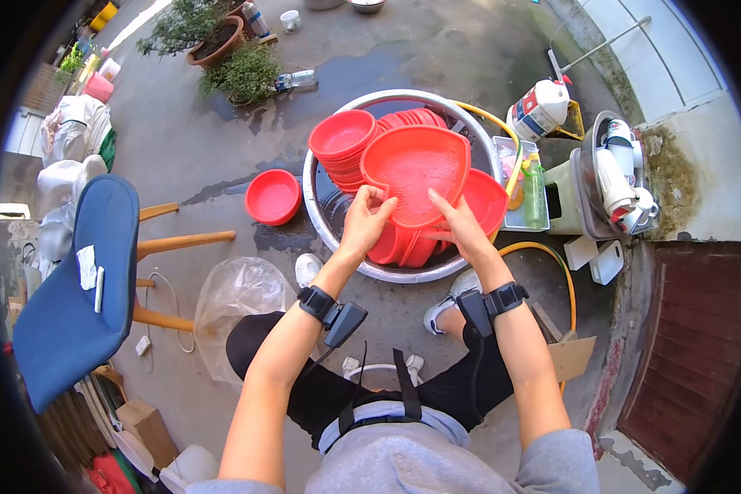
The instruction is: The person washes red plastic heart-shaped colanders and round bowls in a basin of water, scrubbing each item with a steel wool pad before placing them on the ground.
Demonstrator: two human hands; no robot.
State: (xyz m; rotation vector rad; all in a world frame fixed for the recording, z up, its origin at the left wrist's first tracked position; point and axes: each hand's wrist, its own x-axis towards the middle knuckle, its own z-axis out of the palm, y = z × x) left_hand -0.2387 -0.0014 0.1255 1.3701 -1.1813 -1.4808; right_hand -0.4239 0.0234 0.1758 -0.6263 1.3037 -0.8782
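Observation:
A red heart-shaped plastic basket [416, 165] is held up above a wide metal basin [311, 193]. My left hand [365, 224] pinches its near left edge between thumb and fingers. On the near right edge, my right hand [464, 230] grips the same basket, thumb on top and fingers underneath. Inside the basin, a stack of round red bowls [342, 136] stands at the left, and more red pieces lean in a row behind. Other red baskets [487, 202] sit beneath and to the right, partly hidden by the held one.
One round red bowl [272, 198] stands on the ground left of the basin. A blue chair [82, 280] and a clear plastic bag [239, 305] are at the left. Rightward are a yellow hose [570, 284], a green bottle [533, 198] in a tray and a white jug [539, 109].

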